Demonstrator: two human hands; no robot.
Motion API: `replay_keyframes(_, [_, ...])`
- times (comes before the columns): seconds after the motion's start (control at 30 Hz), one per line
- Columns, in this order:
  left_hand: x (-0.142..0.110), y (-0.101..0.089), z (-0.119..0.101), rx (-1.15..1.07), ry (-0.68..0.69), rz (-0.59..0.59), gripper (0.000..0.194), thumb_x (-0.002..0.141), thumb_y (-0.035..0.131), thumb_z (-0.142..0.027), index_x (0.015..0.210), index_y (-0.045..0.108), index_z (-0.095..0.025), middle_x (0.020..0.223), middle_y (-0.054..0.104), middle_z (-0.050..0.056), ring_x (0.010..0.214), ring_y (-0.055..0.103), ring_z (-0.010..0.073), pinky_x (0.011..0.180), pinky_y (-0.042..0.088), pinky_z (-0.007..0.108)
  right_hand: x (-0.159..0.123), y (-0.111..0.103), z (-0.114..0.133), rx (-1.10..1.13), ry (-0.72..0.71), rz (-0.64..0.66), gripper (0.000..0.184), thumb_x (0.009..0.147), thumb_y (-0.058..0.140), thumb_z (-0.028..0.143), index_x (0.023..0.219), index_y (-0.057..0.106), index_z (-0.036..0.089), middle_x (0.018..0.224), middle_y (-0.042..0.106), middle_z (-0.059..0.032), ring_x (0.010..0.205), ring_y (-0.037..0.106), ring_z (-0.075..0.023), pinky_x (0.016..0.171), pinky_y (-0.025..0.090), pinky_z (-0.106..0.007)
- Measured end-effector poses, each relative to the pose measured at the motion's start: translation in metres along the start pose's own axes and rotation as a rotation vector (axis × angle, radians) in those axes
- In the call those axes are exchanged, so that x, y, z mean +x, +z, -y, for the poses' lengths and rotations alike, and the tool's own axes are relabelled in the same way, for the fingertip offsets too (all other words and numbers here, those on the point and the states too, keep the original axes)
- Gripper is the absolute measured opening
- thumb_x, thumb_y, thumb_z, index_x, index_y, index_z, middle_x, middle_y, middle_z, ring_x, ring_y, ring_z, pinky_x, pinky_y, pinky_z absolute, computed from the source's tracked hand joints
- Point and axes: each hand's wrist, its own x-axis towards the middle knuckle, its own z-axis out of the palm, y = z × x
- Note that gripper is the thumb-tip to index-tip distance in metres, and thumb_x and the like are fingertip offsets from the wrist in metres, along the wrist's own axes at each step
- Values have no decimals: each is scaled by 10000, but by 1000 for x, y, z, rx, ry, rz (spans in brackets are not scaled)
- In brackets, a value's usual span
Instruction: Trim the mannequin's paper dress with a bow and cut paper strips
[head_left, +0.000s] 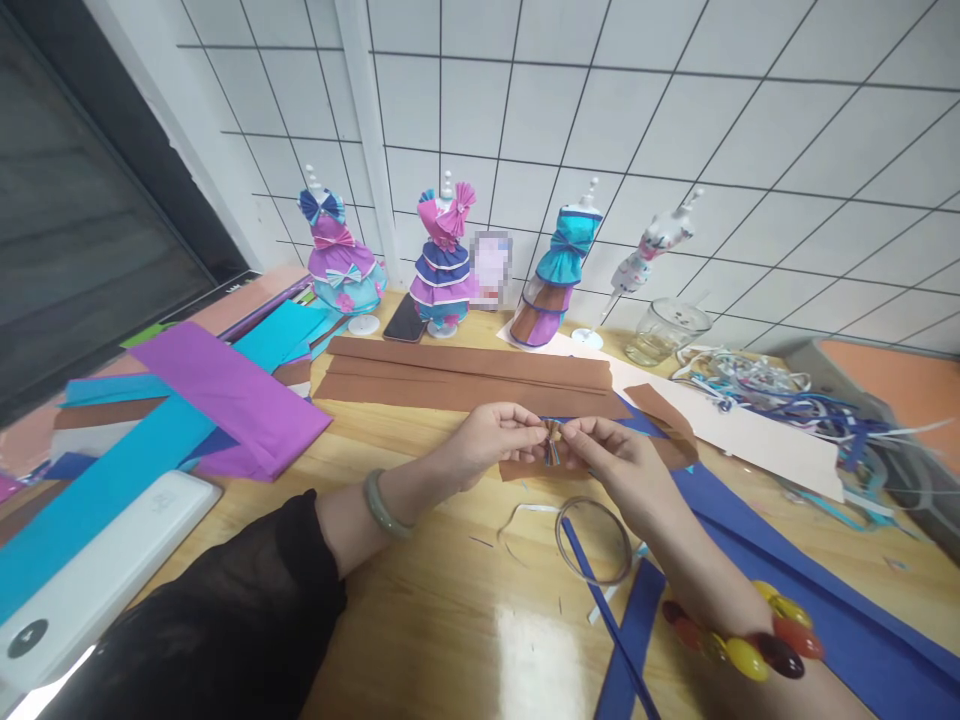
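Note:
My left hand [495,440] and my right hand [619,460] meet over the middle of the table, fingers closed in a pinch. Between their fingertips is a small pleated brown piece [553,445] with blue and pale edges, gathered into folds; the fingers partly hide it. Under it lies a short brown strip [517,470]. Just below my right hand, a clear ring [627,560], perhaps a tape roll, rests on the table with a thin blue strip [611,625] crossing it. Long brown strips [465,375] are spread behind both hands.
Three dressed mini mannequins [442,270] and a bare-bodied one [652,245] line the wall, beside a glass jar [671,330]. Left lie a purple strip [232,400] and a white device [112,570]. Right are a wide blue strip [795,590] and tangled ribbons [757,385].

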Motion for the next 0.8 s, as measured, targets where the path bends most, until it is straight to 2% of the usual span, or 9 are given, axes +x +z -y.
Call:
replay_keyframes(0.13, [0, 1, 1, 66, 26, -3, 299, 657, 731, -312, 813, 590, -99, 692, 631, 34, 626, 574, 87, 662, 436, 259, -1, 1, -1, -38, 12, 44, 374, 723, 594, 548, 764, 590, 176, 642, 570, -15, 587, 500, -129, 573, 409, -259])
replay_keyframes(0.23, [0, 3, 1, 67, 26, -7, 303, 657, 731, -307, 817, 589, -92, 700, 631, 40, 629, 575, 89, 663, 437, 262, 0, 0, -5, -24, 25, 44, 362, 715, 614, 535, 715, 584, 174, 631, 566, -7, 583, 493, -118, 576, 402, -249])
replay_keyframes(0.4, [1, 3, 0, -19, 2, -65, 327, 650, 736, -307, 854, 574, -109, 778, 652, 57, 701, 606, 110, 711, 447, 283, 3, -1, -8, 7, 19, -21, 353, 724, 620, 517, 674, 562, 172, 557, 532, 13, 530, 450, -97, 532, 351, -234])
replay_keyframes(0.5, [0, 3, 1, 12, 4, -112, 337, 670, 719, -345, 877, 580, -117, 807, 655, 65, 723, 604, 113, 727, 445, 290, 3, -1, -6, 7, 26, -55, 361, 711, 624, 527, 675, 560, 173, 549, 539, 9, 508, 445, -99, 512, 335, -235])
replay_keyframes(0.57, [-1, 4, 0, 62, 8, -84, 343, 684, 701, -379, 876, 604, -113, 823, 650, 69, 730, 592, 109, 724, 442, 279, 3, 0, -5, 10, 21, -62, 364, 703, 626, 535, 680, 563, 177, 557, 544, 7, 514, 456, -106, 518, 343, -239])
replay_keyframes(0.7, [-6, 9, -5, 142, -19, 52, 334, 681, 689, -405, 806, 635, -100, 758, 627, 52, 678, 553, 88, 660, 424, 232, 1, 1, -3, 30, 4, -23, 356, 705, 624, 533, 701, 576, 180, 605, 559, -3, 551, 474, -114, 548, 371, -245])
replay_keyframes(0.8, [-7, 10, -7, 157, -40, 33, 314, 659, 704, -391, 747, 627, -100, 694, 607, 34, 625, 529, 75, 626, 414, 218, 0, 2, -2, 33, 1, -28, 346, 693, 639, 523, 713, 588, 181, 620, 551, 0, 555, 468, -110, 547, 383, -241])
